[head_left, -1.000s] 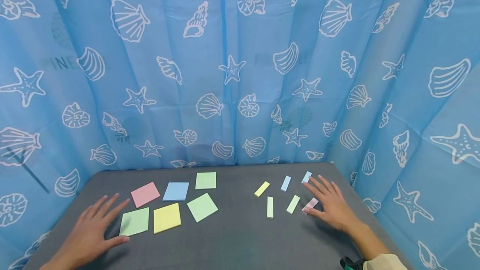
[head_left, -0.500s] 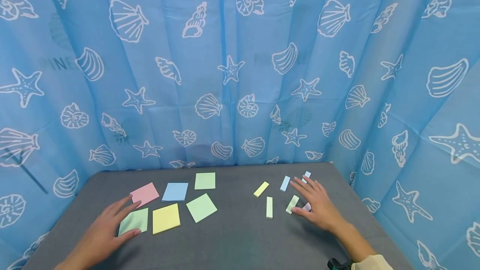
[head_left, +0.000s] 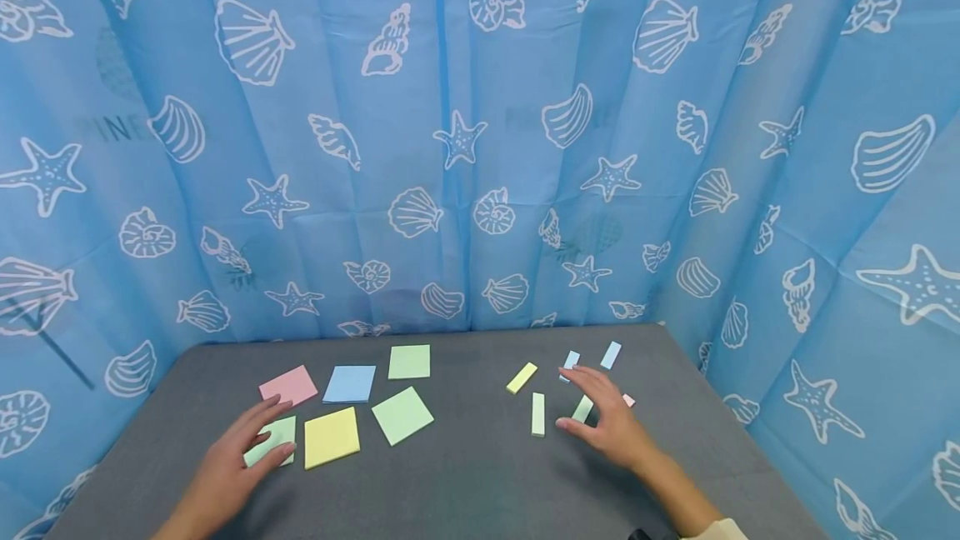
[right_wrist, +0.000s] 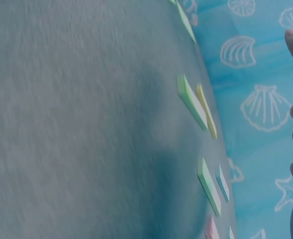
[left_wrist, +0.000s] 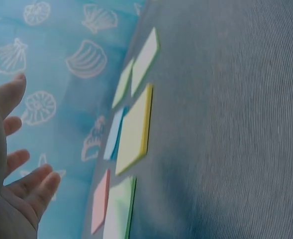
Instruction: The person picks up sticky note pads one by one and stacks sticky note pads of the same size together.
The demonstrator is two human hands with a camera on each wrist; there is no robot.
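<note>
Left hand point(head_left: 225, 469): fingers relaxed, spread; grasping nothing; above light green square pad point(head_left: 272, 440), front-left of table point(head_left: 465, 473)
Right hand point(head_left: 607, 423): fingers extended, loose; grasping nothing; over green strip point(head_left: 582, 408)
Adjacent: yellow square pad point(head_left: 332, 437); pale green strip point(head_left: 537, 414)

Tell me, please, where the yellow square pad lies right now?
In the head view, the yellow square pad lies front left, between two green pads, just right of the left hand.

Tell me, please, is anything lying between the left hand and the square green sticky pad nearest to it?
Nothing visible does. The left hand hovers right over the square green sticky pad at the near left of the grey table, its fingers spread and holding nothing. The square yellow pad lies beside it, not between.
</note>
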